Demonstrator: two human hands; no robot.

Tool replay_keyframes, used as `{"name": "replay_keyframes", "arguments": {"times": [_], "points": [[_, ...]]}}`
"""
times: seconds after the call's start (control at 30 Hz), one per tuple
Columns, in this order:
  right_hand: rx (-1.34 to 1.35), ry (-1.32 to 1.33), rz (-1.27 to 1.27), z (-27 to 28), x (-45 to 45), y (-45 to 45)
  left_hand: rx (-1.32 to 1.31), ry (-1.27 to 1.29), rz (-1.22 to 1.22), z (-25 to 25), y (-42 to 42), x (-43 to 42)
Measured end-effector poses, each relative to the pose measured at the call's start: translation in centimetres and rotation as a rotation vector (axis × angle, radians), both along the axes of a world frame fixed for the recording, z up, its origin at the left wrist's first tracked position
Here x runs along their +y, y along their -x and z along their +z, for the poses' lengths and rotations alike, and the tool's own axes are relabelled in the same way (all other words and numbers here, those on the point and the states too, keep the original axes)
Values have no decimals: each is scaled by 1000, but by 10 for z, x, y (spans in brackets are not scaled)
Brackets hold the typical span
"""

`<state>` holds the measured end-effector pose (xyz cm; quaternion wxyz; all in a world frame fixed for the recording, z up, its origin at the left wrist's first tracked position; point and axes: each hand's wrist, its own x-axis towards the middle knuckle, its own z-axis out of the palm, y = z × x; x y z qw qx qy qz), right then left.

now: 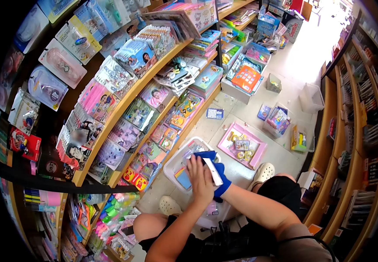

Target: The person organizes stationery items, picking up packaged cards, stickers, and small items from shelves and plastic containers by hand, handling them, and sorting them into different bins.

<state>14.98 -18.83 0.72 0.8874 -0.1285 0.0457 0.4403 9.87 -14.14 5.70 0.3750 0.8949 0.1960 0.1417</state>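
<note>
My right hand (224, 179), covered in blue cloth that looks like a glove, grips a thin white box (214, 173) with a dark mark on its edge. Bare and with its fingers stretched out flat, my left hand (200, 178) lies against the near left side of the box and over part of the blue cloth. Both hands are above a clear plastic bin (169, 169) on the floor, in which small packaged items show in part. The face of the box is hidden by my hands.
A pink tray (260, 153) with small packs stands beyond the bin. Farther off are a tub of packs (278, 121), a clear container (312, 98) and a carton of books (237, 91). Stocked shelves (136, 87) line the left, and a bookshelf (343, 144) lines the right.
</note>
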Motion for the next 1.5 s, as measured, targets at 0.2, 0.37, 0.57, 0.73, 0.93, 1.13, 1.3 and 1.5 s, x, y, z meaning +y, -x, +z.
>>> {"name": "replay_keyframes", "arguments": {"times": [0.2,0.37,0.57,0.73,0.93,1.13,1.3,1.5], "points": [[-1024,740,-219,27,-4,-9,-428,157,-2,23,-22,16],[-478,103,-223,-23,-3,-2,-373,115,-248,32,-20,-3],[-1130,1010,-134,-22,26,18,-357,1420,-36,34,-26,21],[-1487,1641,-266,14,23,3,-171,1644,33,24,-15,11],[-1758,1509,-454,8,-13,-65,6,1545,-138,17,5,-1],[-237,675,22,2,-31,-80,-44,1895,-206,40,14,12],[-1083,828,-96,-61,-21,-78,-160,1879,-189,22,18,32],[-2367,1519,74,46,-28,-58,-267,1789,44,19,16,52]]}}
